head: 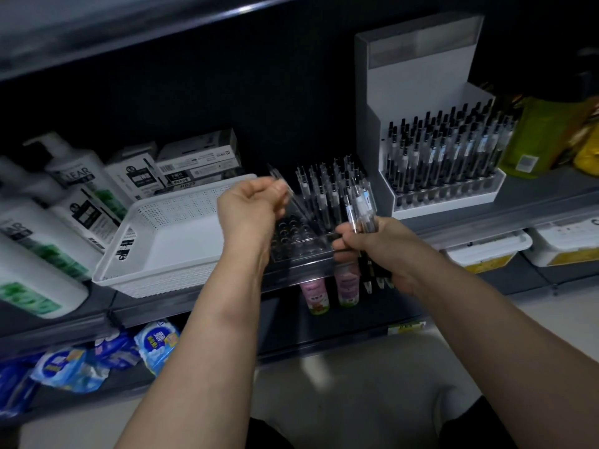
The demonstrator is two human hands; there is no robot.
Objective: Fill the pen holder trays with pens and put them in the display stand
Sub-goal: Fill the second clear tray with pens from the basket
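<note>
Left hand (251,205) pinches single pen (281,184) above clear tray (301,244) on shelf edge. Right hand (372,251) clenched round pen bundle (361,209). Back rows filled, front holes empty. Drop tip-first, vertical, into nearest free hole; steady tray. Display stand (418,92) right, already stocked.

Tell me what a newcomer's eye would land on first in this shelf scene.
First, the two bare hands at centre: the right hand grips a bundle of pens, and the left hand pinches a single pen above the clear pen holder tray, whose far rows are already filled. Next, the white display stand at upper right, packed with black-capped pens. An empty white basket sits left of the tray.
</note>
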